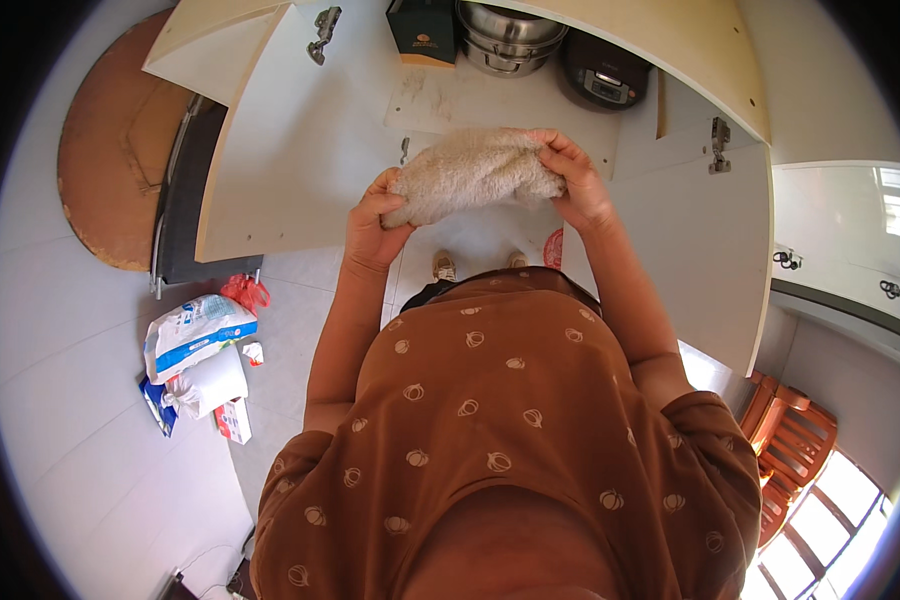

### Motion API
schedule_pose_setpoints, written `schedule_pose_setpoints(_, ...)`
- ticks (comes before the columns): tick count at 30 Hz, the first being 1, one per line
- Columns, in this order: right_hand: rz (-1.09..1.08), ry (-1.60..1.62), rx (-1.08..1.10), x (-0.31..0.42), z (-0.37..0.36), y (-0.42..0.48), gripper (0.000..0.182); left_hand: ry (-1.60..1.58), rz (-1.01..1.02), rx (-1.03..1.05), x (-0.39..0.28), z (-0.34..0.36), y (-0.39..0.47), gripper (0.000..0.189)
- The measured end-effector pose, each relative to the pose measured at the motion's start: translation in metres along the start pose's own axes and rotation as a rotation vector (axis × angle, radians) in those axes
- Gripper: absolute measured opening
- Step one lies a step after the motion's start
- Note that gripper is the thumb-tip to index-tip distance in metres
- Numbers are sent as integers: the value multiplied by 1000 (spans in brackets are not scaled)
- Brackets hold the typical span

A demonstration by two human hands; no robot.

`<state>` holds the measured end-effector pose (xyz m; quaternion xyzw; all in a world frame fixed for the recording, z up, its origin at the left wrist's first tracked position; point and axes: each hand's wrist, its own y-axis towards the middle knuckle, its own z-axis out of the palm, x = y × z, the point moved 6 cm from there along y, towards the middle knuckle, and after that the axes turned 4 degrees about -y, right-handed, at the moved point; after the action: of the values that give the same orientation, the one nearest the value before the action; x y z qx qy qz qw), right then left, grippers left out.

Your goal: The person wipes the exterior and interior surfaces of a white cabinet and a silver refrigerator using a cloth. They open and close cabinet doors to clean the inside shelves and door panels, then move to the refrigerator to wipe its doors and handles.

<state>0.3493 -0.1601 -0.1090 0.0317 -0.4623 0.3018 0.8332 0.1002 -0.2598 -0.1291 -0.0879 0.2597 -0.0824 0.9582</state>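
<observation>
A fluffy beige cloth (474,174) is stretched between my two hands in front of the open cabinet. At its left end, my left hand (376,222) pinches it between thumb and fingers. My right hand (576,178) grips the right end, where the cloth is folded and creased. Beyond the cloth lies the white cabinet floor (450,105), which bears brownish smudges. Some of that floor is hidden behind the cloth.
Inside the cabinet stand a dark green box (423,34), a stainless steel steamer pot (510,39) and a black rice cooker (604,75). Open doors flank me, left (270,165) and right (690,240). Packages (202,334) lie on the floor at left, near a round brown board (116,142).
</observation>
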Motion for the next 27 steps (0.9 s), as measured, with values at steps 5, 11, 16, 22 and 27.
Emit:
schedule_pose_setpoints(5, -45, 27, 92, 37, 46, -11, 34, 208, 40, 113, -20, 36, -11, 69)
schedule_pose_setpoints(11, 30, -22, 87, 21, 21, 3, 48, 696, -32, -25, -17, 49, -8, 67)
schedule_pose_setpoints(16, -42, 480, 186, 32, 44, -19, 66, 463, 67, -24, -19, 69, -16, 42)
schedule_pose_setpoints(22, 120, 264, -143, -52, -7, -10, 76, 876, 56, -199, -18, 30, -5, 48)
schedule_pose_setpoints(27, 52, -193, -58, -33, -1, -7, 77, 952, 121, -229, -17, 12, -7, 48)
